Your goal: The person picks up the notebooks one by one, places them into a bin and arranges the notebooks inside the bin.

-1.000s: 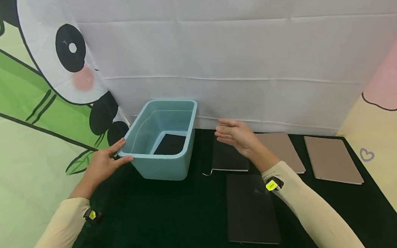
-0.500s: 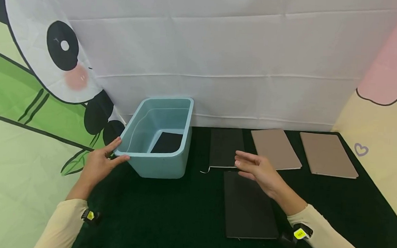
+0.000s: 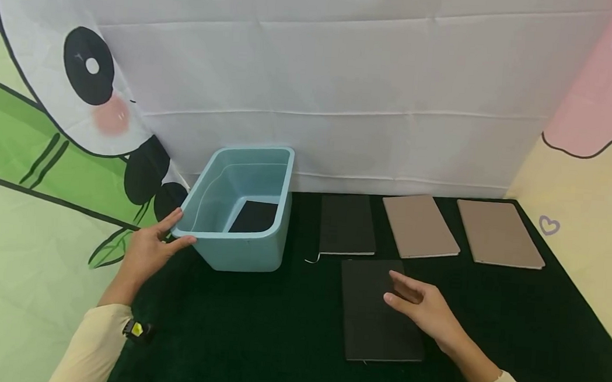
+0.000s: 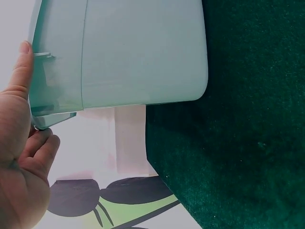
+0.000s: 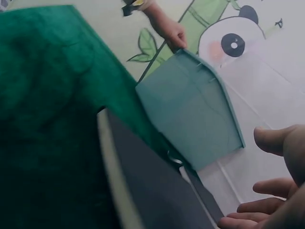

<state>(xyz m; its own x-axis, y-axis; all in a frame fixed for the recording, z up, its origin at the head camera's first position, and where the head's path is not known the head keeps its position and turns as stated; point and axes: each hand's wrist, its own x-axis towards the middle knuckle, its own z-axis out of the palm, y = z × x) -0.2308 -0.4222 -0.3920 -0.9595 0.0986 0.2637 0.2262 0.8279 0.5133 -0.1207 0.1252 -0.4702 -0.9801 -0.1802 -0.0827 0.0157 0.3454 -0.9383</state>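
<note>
My left hand [image 3: 147, 252] holds the near left corner of a light blue plastic bin [image 3: 239, 254], thumb on the front side and fingers round the left rim. In the left wrist view the thumb lies along the rim [image 4: 31, 71] and the other fingers bend at the corner. A black notebook [image 3: 252, 218] lies inside the bin. Over another black notebook [image 3: 369, 312] on the table hovers my right hand [image 3: 430, 312], thumb and fingers apart, with nothing between them. The right wrist view shows that notebook's pale page edge [image 5: 116, 179] beside the hand.
Along the back wall lie a black notebook [image 3: 347, 224] with a ribbon and two tan notebooks, one in the middle [image 3: 420, 227] and one at right [image 3: 499, 233]. The table has a dark green cloth [image 3: 255, 334]. Printed fabric [image 3: 318, 69] hangs behind and at both sides.
My right hand has drawn back from beside the bin, toward me and right, and now hangs over the near black notebook. The left hand stays on the bin's corner. The view has shifted slightly.
</note>
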